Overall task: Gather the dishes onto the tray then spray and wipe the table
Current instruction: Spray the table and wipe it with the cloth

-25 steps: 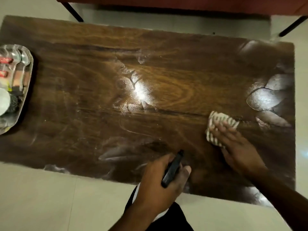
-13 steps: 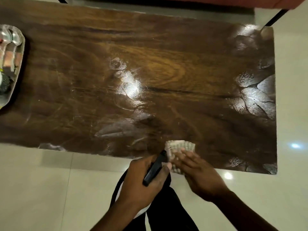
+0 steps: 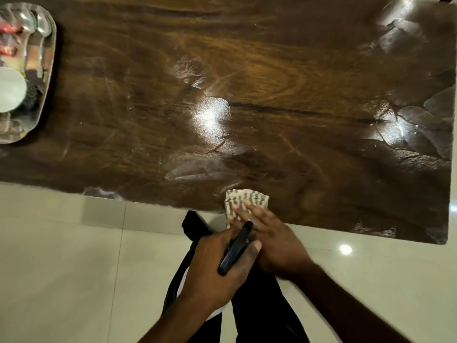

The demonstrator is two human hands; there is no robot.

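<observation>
Striped cloth (image 3: 243, 201) unmoved, right hand (image 3: 273, 240) flat

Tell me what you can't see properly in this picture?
- Tray, head view: its left part is cut off by the picture's edge, and the things in it are too blurred to name.
- Cloth: the right hand covers its near part.
- Spray bottle: the left hand hides its body.

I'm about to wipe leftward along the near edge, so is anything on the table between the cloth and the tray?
Nothing visible. The striped cloth sits under the right hand at the table's near edge, and the wood from there to the tray at the far left shows only wet streaks. The left hand hangs off the edge.
</observation>
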